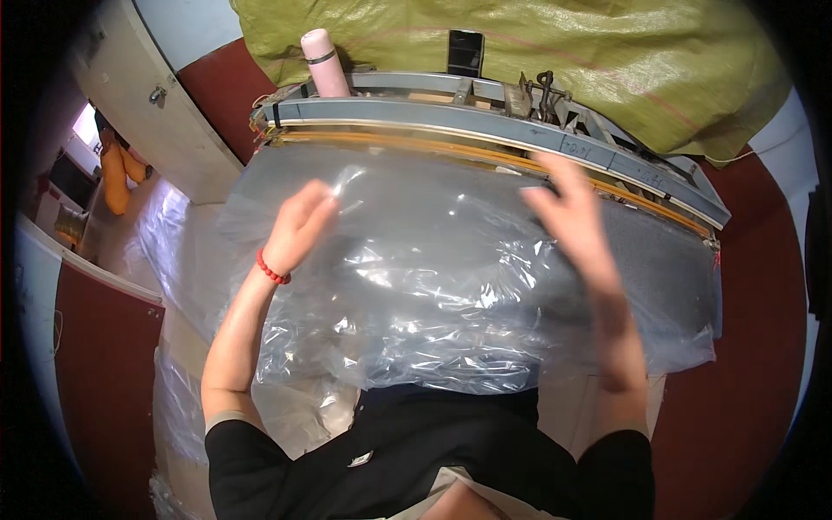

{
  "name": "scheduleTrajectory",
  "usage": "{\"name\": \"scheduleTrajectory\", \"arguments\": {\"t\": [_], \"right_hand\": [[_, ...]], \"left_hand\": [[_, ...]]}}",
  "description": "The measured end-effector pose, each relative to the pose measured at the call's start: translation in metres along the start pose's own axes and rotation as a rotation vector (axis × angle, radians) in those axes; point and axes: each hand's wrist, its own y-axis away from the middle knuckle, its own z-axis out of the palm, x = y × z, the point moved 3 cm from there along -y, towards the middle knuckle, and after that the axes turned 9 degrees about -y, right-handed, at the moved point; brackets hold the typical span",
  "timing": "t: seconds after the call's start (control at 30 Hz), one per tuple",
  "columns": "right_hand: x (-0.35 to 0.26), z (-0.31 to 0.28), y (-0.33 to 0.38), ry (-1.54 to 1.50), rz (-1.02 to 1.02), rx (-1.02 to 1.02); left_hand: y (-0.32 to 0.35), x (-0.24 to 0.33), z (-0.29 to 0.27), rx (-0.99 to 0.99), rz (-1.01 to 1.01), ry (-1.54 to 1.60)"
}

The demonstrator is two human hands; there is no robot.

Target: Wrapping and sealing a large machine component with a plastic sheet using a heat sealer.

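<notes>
Clear plastic film (416,321) lies in shiny wrinkles over the grey work surface and hangs down against my body. My left hand (303,221), with a red bead bracelet at its wrist, is closed, and a bright peak of film rises at its fingertips. Over the right part of the film is my right hand (568,208), smeared by motion. Its thumb and fingers look apart, and I see nothing between them. Just beyond both hands a long grey metal bar (416,113) with orange strips (416,146) crosses the far side of the surface.
A pink bottle (326,65) and a dark phone (465,54) are at the far side by the metal frame, near a yellow-green woven sheet (607,52). Metal hooks (544,95) stand on the frame. More film (178,407) lies on the left floor by an open door (165,78).
</notes>
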Motion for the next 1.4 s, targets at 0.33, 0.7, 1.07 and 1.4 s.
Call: {"name": "scheduleTrajectory", "arguments": {"t": [0.33,0.7,1.07,1.4], "right_hand": [[-0.022,0.053,0.038,-0.492,0.374,-0.409],[0.135,-0.437,0.299,0.377,0.849,1.01],[0.251,-0.45,0.341,0.375,0.837,0.9],[0.266,-0.388,0.291,0.928,1.114,0.517]], "left_hand": [[0.05,-0.044,-0.048,-0.267,0.067,-0.743],[0.126,-0.214,-0.141,-0.399,-0.484,-1.283],[-0.009,-0.142,-0.198,0.826,0.101,-0.799],[-0.018,-0.278,-0.171,0.058,-0.685,-0.863]]}}
